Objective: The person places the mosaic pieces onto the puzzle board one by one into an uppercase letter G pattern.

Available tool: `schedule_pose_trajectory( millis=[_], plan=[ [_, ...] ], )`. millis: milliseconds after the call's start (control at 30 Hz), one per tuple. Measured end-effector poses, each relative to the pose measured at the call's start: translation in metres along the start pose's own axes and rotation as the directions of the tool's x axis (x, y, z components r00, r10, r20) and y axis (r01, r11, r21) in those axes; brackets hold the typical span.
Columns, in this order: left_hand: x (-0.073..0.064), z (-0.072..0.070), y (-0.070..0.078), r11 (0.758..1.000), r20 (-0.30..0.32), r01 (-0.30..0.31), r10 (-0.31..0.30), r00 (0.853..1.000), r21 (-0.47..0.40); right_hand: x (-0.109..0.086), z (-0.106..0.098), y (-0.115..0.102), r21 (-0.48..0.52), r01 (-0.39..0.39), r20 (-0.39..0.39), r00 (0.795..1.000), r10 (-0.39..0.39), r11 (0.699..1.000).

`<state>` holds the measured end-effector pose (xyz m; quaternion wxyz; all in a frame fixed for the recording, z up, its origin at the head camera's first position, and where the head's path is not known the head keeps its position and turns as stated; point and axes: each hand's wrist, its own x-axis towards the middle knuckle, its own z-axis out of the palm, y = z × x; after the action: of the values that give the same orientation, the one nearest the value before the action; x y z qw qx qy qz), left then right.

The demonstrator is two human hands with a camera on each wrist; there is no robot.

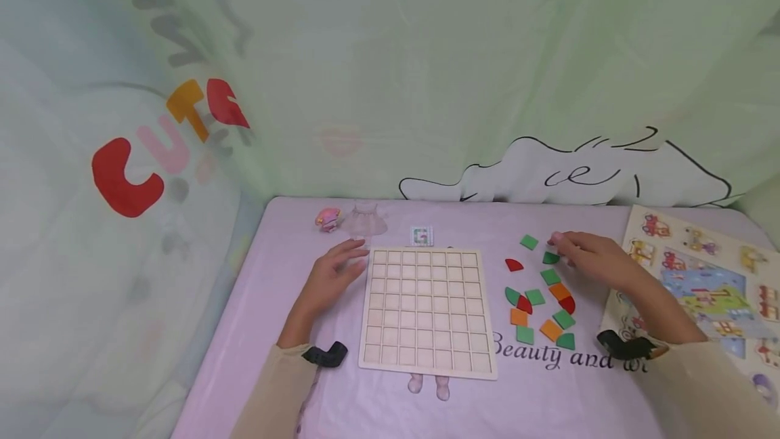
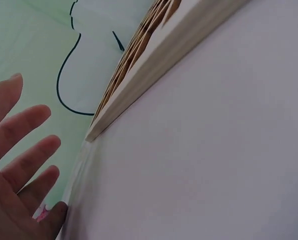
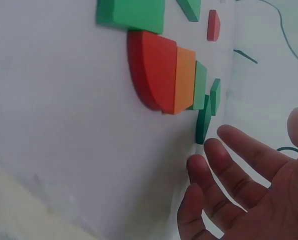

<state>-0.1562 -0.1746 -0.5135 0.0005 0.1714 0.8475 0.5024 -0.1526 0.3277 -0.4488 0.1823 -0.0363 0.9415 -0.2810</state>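
Left hand (image 1: pixel 329 275) and right hand (image 1: pixel 592 260) hung apart, holding nothing; the far green quarter-circle (image 1: pixel 551 259) was best pinched by its edges.

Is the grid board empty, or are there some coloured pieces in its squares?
Empty. In the head view, every square of the grid board is bare, and the coloured pieces lie on the table beside it.

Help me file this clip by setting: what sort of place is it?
Probably a children's play corner: a gridded board, loose coloured tiles, and drapes printed with bright letters.
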Motion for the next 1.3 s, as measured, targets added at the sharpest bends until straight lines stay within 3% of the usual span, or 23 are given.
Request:
schedule_pose_trajectory(
  millis=[233,500,900,1300],
  plan=[
    [0.004,-0.001,-0.008,0.999,0.018,0.038,-0.037,0.999,-0.037,0.011,0.006,0.004,0.055,-0.046,0.027,0.999,0.045,0.997],
    [0.007,0.001,-0.016,0.997,0.123,-0.034,0.025,0.992,0.07,0.016,0.003,0.011,0.002,0.005,0.038,0.999,-0.005,1.0],
    [0.004,0.001,-0.015,0.982,0.15,-0.086,0.06,0.987,0.17,0.022,0.003,0.023,0.045,0.03,0.046,0.998,-0.032,0.999],
    [0.005,0.001,-0.015,0.954,0.129,-0.109,0.075,0.989,0.279,0.027,0.003,0.02,0.067,-0.035,0.047,0.998,0.032,0.997]
  ],
)
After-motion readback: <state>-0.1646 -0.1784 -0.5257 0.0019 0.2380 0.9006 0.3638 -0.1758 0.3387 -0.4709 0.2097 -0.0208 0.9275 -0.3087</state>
